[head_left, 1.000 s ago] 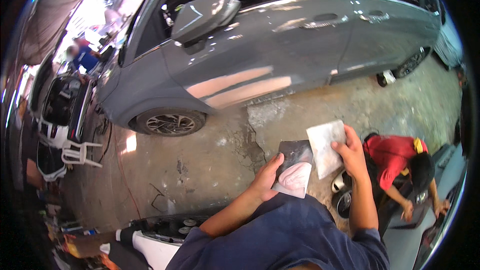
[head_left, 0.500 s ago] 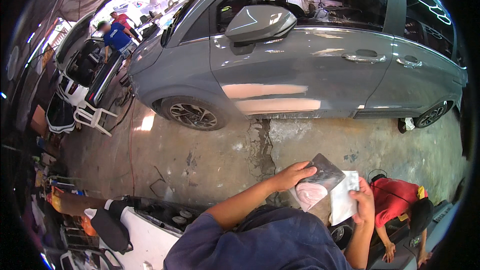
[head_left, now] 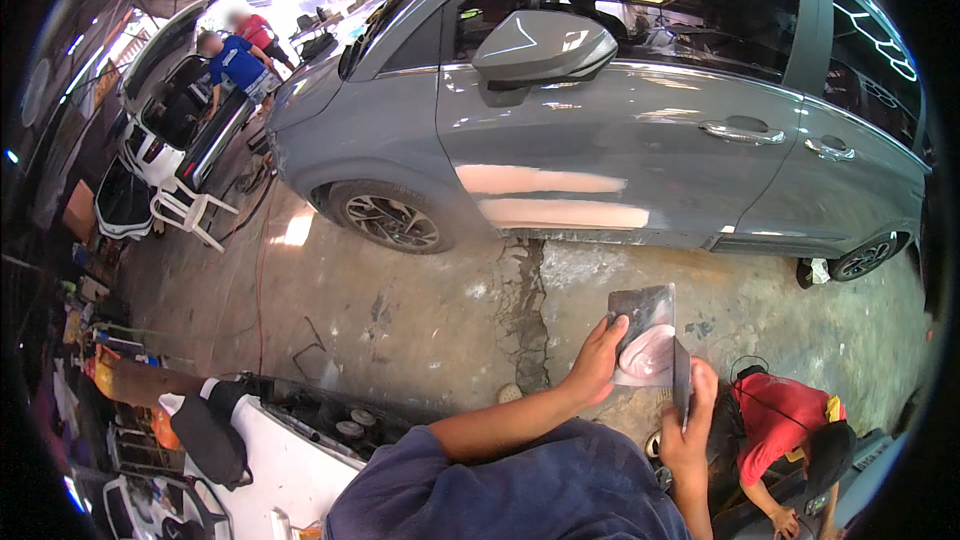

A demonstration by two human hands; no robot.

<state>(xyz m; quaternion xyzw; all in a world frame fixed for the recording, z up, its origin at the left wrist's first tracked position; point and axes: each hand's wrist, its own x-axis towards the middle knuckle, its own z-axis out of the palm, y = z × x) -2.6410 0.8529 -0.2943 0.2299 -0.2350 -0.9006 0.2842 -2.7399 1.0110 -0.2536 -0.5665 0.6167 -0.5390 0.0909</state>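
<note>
My left hand (head_left: 598, 358) grips the left edge of a flat, dark, smeared mixing plate (head_left: 641, 302), its thumb on top. A mound of pale pink body filler (head_left: 648, 357) is spread over the plate's lower part. My right hand (head_left: 697, 402) is closed around a thin flat spreader (head_left: 683, 375), seen nearly edge-on and standing against the plate's right side beside the filler. Whether its edge touches the paste I cannot tell. Beyond my hands stands a grey car (head_left: 610, 130), with two pinkish filler strips (head_left: 565, 213) along its lower front door.
At the lower right a co-worker in red (head_left: 785, 415) bends over a grey car part. A white car panel (head_left: 285, 465) with a black bag (head_left: 212, 440) lies at my left. A white plastic chair (head_left: 190, 212) and two people (head_left: 240, 65) are at the far left.
The spreader has turned from showing its pale broad face to nearly edge-on and come against the plate. The plate has swung more upright and slightly farther away.
</note>
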